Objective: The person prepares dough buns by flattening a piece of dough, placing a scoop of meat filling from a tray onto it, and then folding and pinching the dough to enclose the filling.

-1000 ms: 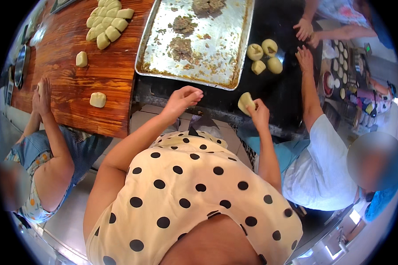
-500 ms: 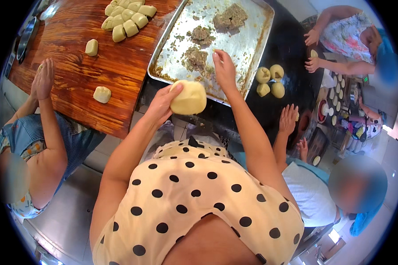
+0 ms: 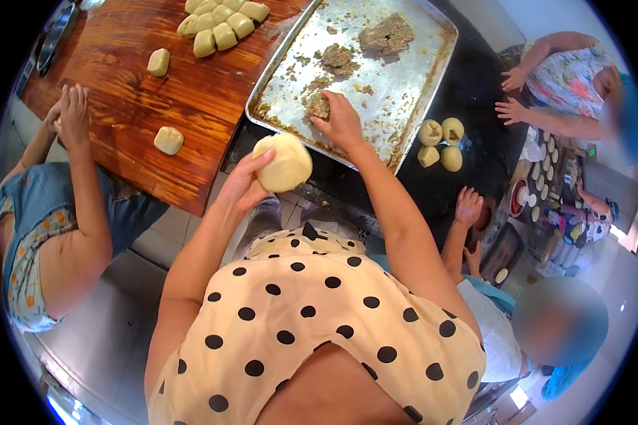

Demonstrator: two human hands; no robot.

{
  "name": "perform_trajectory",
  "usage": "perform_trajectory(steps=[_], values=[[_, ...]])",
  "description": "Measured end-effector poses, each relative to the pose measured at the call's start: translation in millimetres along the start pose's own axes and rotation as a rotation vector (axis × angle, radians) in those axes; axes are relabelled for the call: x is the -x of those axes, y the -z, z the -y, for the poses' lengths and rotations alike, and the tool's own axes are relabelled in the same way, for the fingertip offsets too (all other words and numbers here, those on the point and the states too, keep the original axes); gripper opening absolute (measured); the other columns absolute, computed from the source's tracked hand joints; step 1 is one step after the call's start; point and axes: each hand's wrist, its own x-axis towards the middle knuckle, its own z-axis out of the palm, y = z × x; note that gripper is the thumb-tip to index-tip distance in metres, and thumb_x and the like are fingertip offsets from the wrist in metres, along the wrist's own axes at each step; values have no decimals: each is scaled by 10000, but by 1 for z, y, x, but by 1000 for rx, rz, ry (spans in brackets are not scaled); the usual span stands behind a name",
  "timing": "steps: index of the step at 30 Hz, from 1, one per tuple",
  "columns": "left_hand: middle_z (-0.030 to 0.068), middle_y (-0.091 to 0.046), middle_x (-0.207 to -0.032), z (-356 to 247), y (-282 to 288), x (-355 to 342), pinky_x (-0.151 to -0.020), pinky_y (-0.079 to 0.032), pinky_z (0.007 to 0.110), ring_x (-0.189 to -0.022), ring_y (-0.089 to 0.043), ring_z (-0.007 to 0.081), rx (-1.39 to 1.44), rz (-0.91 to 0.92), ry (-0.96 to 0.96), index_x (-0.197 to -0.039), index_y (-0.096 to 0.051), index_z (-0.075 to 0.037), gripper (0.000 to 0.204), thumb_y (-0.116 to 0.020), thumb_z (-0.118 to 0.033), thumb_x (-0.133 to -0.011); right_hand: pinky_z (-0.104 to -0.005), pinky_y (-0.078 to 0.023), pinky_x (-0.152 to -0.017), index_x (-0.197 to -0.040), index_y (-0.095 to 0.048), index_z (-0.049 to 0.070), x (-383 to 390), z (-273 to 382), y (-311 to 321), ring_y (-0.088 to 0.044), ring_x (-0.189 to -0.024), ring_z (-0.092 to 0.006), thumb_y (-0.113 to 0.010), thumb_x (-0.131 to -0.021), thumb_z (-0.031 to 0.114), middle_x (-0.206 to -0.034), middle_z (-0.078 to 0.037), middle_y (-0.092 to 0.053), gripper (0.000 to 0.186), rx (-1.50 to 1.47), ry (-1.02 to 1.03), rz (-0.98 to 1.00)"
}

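The left grip (image 3: pixel 244 183) is closed on a flattened round of dough (image 3: pixel 285 163), holding it by its left side. The thumb lies over the upper face and the other fingers reach beneath; most of the round extends to the right, beyond the fingertips. It is held up off any surface, by the near edge of a metal tray (image 3: pixel 397 78), which it partly overlaps from the head camera.

The right grip (image 3: pixel 342 122) is above the tray, farther from the body than the dough and to its right, near it but apart. Its fingers and thumb are bent around a brown crumbly clump (image 3: pixel 316 106), which sits between them at the left of the hand. Two more brown heaps, a middle one (image 3: pixel 338 59) and a larger one (image 3: pixel 386 35), lie beyond on the tray, clear of the fingers.

Right of the tray, four dough pieces (image 3: pixel 451 159) stand grouped on the dark desk (image 3: pixel 468 85). Left of it, a wooden desk (image 3: pixel 205 99) bears a cluster of cut dough (image 3: pixel 223 25).
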Motion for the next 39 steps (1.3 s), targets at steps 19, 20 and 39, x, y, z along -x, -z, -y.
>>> perform_trajectory(steps=[19, 20, 39], values=[[62, -611, -1188, 14, -77, -75, -939, -522, 373, -1080, -614, 175, -217, 47, -133, -1263, -528, -84, 347, -607, -240, -963, -425, -367, -1074, -1332, -477, 34, 51, 96, 103, -555, -1150, -328, -794, -740, 191, -1217, -140, -590, 690, -160, 94, -269], [65, -611, -1194, 17, -82, -74, -945, -521, 377, -1085, -614, 177, -209, 24, -130, -1262, -531, -81, 347, -612, -231, -959, -422, -352, -1089, -1342, -472, 29, 52, 96, 108, -553, -1168, -315, -780, -771, 220, -1232, -141, -588, 676, -172, 109, -271], [43, -566, -1153, 65, -146, -78, -909, -501, 308, -1084, -567, 139, -191, -9, -134, -1266, -482, -89, 356, -632, -167, -953, -289, -467, -861, -1114, -636, -18, 49, 88, 99, -583, -947, -144, -522, -995, 209, -1052, -73, -646, 281, -1252, -577, -850]])
